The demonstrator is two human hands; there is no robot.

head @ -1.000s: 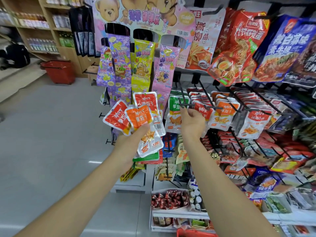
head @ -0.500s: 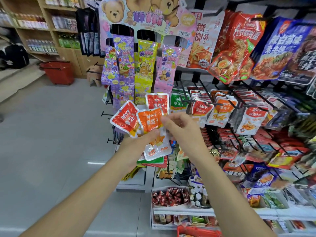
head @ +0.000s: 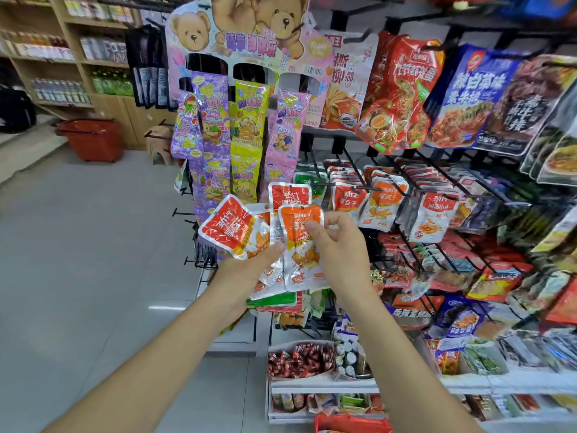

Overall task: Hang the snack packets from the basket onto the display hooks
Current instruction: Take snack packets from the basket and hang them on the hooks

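1. Head view: the left hand [head: 249, 271] grips a fan of snack packets [head: 274, 245] by their lower ends. Its thumb is pressed across their fronts and its fingers are hidden behind.
2. The right hand [head: 342, 248] pinches the orange packet [head: 298, 225] at the front of the fan by its upper right edge, thumb on the face and fingers curled behind.
3. A red packet [head: 229, 226] tilts out at the fan's left, and a second red packet [head: 290, 195] stands upright behind the orange one. All are held in the air before the rack's left end, on no hook.
4. Each packet has white Chinese characters on a coloured top and a silvery lower half showing food.
5. Low down, a white tray [head: 312, 382] holds red-wrapped sweets, and a red rim [head: 352, 425] is cut off by the bottom edge.
6. Black display hooks [head: 354, 170] jut from the rack just behind the hands, and similar hanging packets [head: 382, 203] fill them.
7. Above hang a red noodle bag [head: 399, 92] and a blue bag [head: 468, 95] with large white characters. A paler bag beside them shows "LAND" at its lower corner.
8. A bear card [head: 243, 29] tops strips of purple, yellow and pink candy.
9. The grey floor [head: 78, 260] is glossy. Across it, a red shopping basket [head: 93, 139] stands by wooden shelves [head: 78, 57] of bottles.
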